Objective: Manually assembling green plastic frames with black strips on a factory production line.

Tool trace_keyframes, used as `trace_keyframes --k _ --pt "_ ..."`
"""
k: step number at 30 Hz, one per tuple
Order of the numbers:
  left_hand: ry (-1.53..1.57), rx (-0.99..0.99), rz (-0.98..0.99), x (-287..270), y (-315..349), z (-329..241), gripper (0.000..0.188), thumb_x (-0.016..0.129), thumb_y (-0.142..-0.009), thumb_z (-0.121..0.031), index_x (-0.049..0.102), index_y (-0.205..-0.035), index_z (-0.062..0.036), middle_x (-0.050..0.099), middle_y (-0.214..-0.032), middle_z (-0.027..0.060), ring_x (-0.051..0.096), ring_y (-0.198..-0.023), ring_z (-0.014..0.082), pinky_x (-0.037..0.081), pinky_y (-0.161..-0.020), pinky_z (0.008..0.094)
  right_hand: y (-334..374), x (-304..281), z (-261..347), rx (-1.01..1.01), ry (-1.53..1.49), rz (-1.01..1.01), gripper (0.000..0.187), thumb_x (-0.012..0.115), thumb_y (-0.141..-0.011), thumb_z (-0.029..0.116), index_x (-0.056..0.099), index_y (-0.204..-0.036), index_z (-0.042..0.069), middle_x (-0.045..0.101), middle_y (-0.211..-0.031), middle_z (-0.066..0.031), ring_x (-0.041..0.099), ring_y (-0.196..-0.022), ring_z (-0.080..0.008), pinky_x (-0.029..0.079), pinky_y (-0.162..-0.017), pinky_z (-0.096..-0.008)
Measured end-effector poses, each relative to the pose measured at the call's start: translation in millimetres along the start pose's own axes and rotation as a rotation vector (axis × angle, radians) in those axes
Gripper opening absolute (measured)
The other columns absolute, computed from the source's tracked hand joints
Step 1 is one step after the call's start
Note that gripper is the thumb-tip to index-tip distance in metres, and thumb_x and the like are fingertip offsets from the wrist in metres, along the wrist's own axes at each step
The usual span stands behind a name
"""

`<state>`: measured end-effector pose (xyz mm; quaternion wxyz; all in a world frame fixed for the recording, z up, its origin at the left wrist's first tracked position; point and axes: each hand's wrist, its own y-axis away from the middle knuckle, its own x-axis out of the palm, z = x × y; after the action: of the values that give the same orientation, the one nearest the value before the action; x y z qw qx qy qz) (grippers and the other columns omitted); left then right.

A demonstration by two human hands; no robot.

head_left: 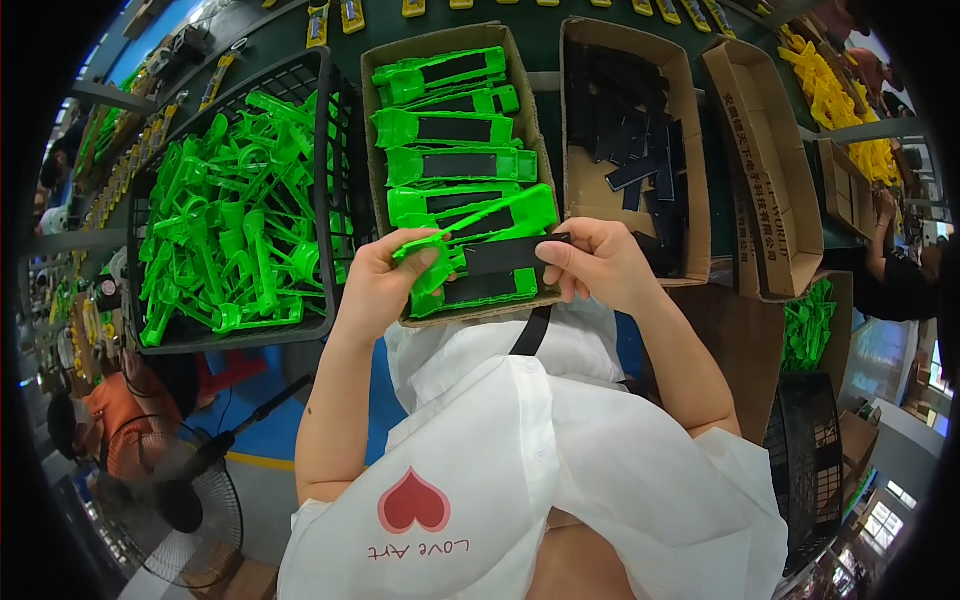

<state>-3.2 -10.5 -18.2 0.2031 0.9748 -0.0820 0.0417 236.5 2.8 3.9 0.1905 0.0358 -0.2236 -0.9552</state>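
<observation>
In front of me a cardboard box (519,60) holds a row of green plastic housings (460,165), each with a black strip set in it. Over its near end, my left hand (393,272) pinches one tilted green housing (535,208) by its narrow end. My right hand (603,262) grips a flat black strip (500,256) between thumb and fingers, just below that housing. Whether the strip touches the housing I cannot tell. To the right, another cardboard box (697,190) contains loose black strips (635,160).
A black plastic basket (325,200) heaped with green parts (225,215) stands at the left. Further right lie a narrow cardboard box (745,150) and yellow parts (830,95). A fan (180,505) is at the lower left. Other people work on both sides.
</observation>
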Motion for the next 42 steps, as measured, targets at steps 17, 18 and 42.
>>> trace_keyframes --k 17,18,42 --pt "0.1 -0.087 0.089 0 4 5 0.018 0.053 -0.083 -0.008 0.055 -0.098 0.0026 0.06 -0.081 0.0107 0.061 -0.064 0.0201 0.046 -0.049 0.0243 -11 24 -5 0.055 0.317 -0.124 0.025 0.057 -0.082 0.022 0.055 -0.073 -0.001 0.055 -0.053 -0.005 0.052 -0.041 -0.0111 0.04 -0.04 -0.0242" --pt "0.107 -0.079 0.071 1 3 8 0.017 0.053 -0.083 -0.007 0.056 -0.097 0.0025 0.06 -0.081 0.0107 0.062 -0.064 0.0204 0.046 -0.049 0.0242 -13 25 -5 0.066 0.338 -0.147 0.028 0.058 -0.081 0.024 0.054 -0.071 -0.001 0.054 -0.052 -0.0059 0.053 -0.042 -0.0147 0.041 -0.041 -0.0256" --pt "-0.148 0.033 0.043 33 -9 -7 0.017 0.064 -0.075 -0.006 0.057 -0.086 0.0037 0.06 -0.073 0.0057 0.059 -0.061 0.0108 0.046 -0.051 0.0217 -24 -11 -26 -0.03 0.276 -0.232 0.026 0.066 -0.075 0.019 0.046 -0.076 0.003 0.051 -0.058 -0.0017 0.046 -0.046 -0.0061 0.033 -0.04 -0.0202"
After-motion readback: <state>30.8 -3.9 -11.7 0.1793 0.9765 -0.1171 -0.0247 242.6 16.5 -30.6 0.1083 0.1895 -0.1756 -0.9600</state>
